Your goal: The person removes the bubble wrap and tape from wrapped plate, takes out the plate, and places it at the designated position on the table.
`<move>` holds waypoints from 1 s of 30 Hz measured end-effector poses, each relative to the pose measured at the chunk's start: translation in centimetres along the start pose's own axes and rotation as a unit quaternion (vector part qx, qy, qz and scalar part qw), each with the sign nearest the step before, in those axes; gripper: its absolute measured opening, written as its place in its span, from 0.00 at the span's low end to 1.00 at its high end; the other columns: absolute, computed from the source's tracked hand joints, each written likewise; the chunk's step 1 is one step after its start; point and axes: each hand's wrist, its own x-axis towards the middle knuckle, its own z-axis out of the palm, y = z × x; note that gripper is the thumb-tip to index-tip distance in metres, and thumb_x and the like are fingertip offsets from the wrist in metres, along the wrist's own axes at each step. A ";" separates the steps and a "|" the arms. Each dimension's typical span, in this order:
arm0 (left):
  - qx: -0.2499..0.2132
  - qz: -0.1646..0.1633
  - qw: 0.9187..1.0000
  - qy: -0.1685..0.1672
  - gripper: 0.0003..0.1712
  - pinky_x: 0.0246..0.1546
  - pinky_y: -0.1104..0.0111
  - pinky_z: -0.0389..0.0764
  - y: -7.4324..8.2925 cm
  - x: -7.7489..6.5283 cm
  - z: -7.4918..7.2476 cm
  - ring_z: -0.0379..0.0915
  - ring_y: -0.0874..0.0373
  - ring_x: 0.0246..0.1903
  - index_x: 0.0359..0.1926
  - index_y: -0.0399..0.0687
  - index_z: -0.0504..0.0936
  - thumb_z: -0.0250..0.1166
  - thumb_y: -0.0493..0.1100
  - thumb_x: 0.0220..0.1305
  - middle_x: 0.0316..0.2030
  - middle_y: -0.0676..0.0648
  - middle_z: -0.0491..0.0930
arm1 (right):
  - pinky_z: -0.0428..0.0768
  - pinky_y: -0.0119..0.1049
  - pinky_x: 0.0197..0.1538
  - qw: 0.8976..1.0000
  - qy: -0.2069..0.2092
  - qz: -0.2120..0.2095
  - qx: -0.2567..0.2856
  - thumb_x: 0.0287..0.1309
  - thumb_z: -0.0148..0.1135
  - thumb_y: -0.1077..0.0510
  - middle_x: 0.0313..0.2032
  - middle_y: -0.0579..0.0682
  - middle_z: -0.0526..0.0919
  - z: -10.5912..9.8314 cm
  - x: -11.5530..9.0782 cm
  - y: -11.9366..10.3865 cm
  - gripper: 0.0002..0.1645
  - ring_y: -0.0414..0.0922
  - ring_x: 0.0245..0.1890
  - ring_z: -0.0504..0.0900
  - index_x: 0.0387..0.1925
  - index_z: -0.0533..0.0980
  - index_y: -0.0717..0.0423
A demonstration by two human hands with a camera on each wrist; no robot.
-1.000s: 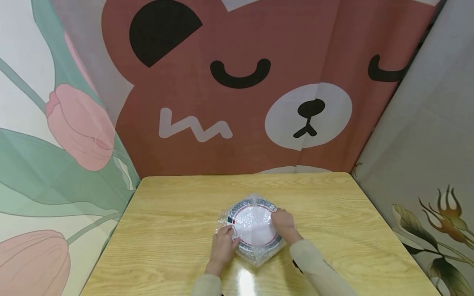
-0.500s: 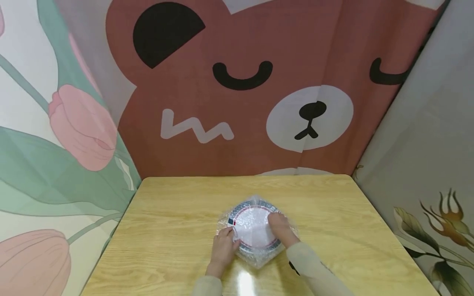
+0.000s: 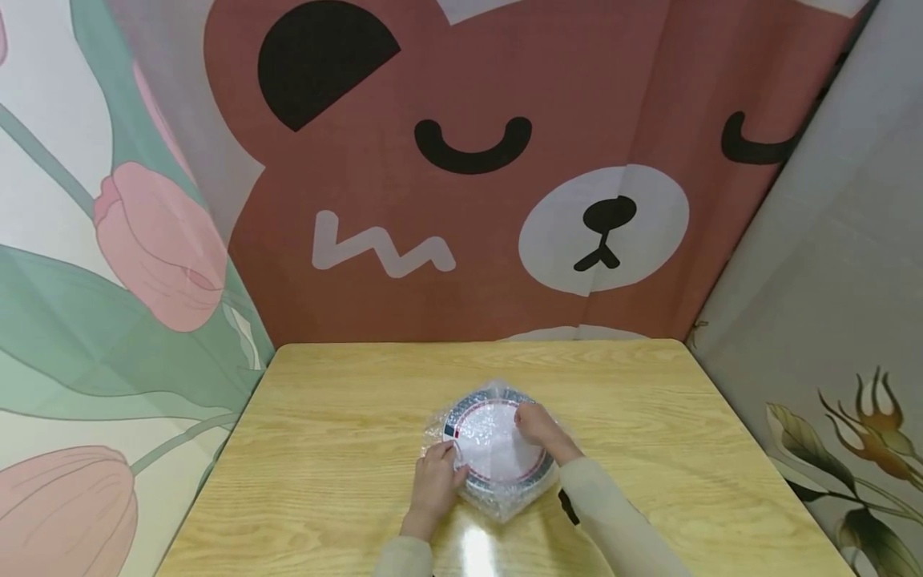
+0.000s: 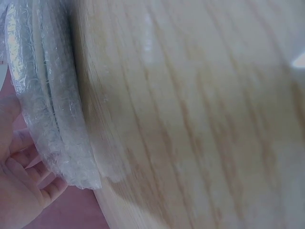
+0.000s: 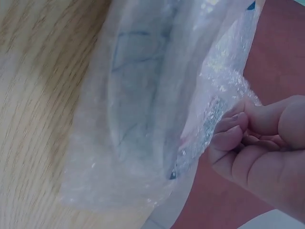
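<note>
A round white plate [image 3: 490,441] with a blue-patterned rim and red line lies inside clear bubble wrap [image 3: 501,506] on the table. My left hand [image 3: 434,481] rests on the left edge of this bundle; in the left wrist view its fingers [image 4: 28,157] touch the wrap along the rim, loosely bent. On the right side of the plate, my right hand [image 3: 537,425] pinches some bubble wrap [image 5: 221,102] between thumb and curled fingers [image 5: 228,138]. Whether more than one plate is inside cannot be told.
The bundle lies on a light wooden table [image 3: 332,425]. Behind the table hangs a curtain [image 3: 476,240] with a bear print. Flower-patterned cloths stand at the left [image 3: 159,248] and right [image 3: 829,320] sides.
My right hand has shifted left, from the plate's right rim over its white face. The left hand and plate stay nearly where they were.
</note>
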 end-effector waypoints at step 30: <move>0.012 0.024 0.999 0.026 0.22 0.37 0.59 0.74 0.1 0.1 -0.2 0.70 0.50 0.44 0.40 0.33 0.79 0.66 0.46 0.49 0.42 0.43 0.77 | 0.71 0.33 0.22 0.989 0.044 -0.139 0.037 0.34 0.59 0.68 0.18 0.43 0.73 -7.1 -1.9 -19.6 0.09 0.41 0.20 0.71 0.19 0.72 0.51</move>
